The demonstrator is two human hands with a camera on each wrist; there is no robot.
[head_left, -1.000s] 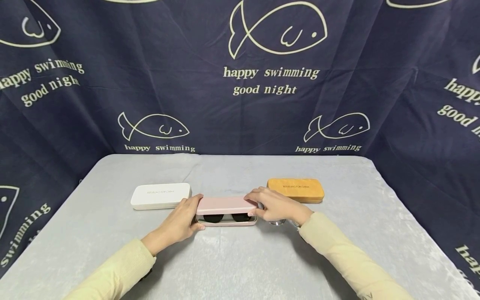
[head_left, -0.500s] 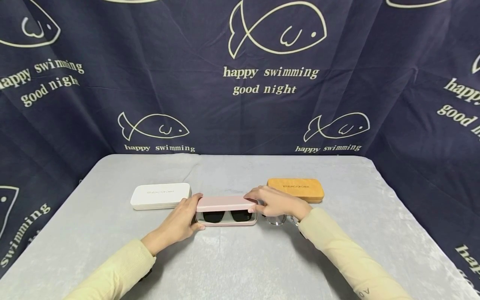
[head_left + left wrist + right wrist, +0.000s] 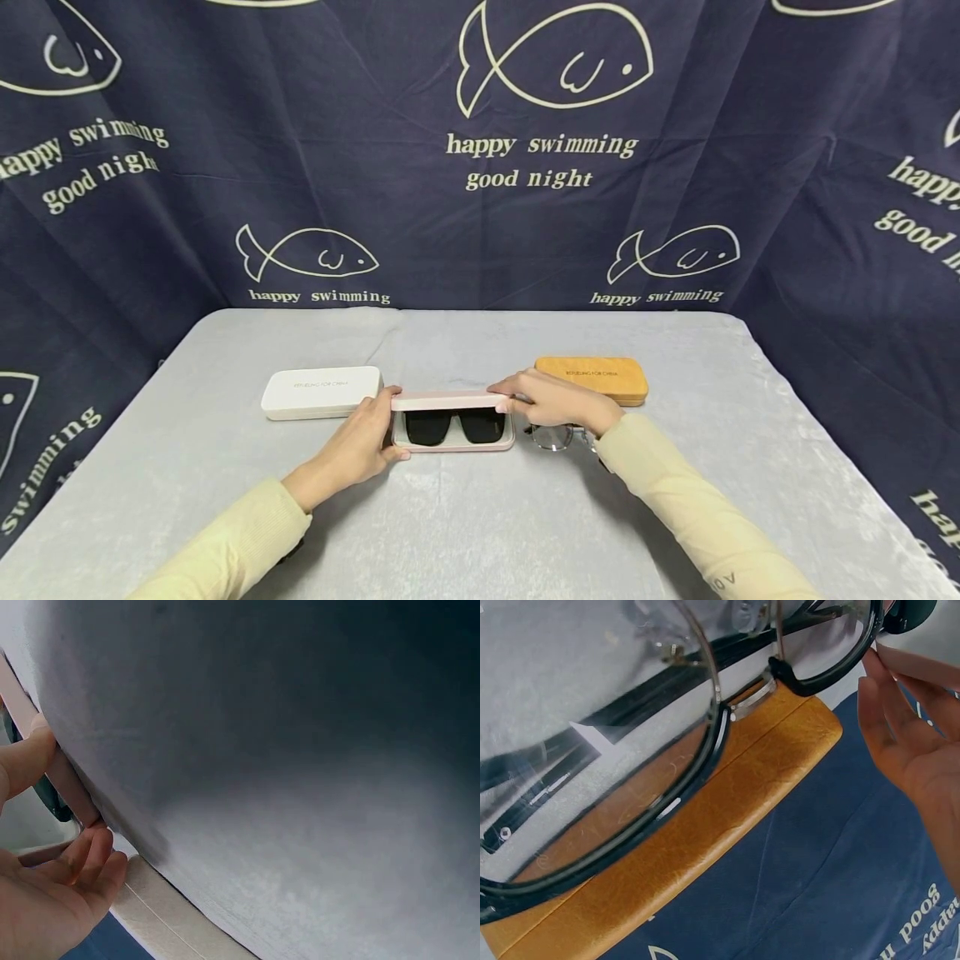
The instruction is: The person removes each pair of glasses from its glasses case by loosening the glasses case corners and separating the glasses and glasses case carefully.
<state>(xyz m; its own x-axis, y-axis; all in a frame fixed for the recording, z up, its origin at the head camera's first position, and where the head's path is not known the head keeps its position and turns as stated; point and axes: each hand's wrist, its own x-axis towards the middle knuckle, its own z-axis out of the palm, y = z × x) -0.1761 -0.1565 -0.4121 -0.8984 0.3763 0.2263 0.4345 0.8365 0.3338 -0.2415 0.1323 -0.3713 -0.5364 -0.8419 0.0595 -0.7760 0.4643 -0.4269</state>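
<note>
A pink glasses case lies half open on the table, its lid tilted up toward the back. Inside it is a pair of dark sunglasses. My left hand grips the left end of the case, thumb at the front and fingers behind, as the left wrist view shows with the pink edge between them. My right hand pinches the right end of the lid. Beneath the right wrist lies a pair of clear eyeglasses, whose dark rim looms large in the right wrist view.
A white glasses case stands behind the left hand. Behind the right hand is an orange glasses case. Grey-white cloth covers the table, and a dark blue fabric backdrop with fish drawings hangs around it.
The lid of the pink case has swung up and back with the right hand, uncovering more of the sunglasses. The left hand keeps its hold on the left end.
</note>
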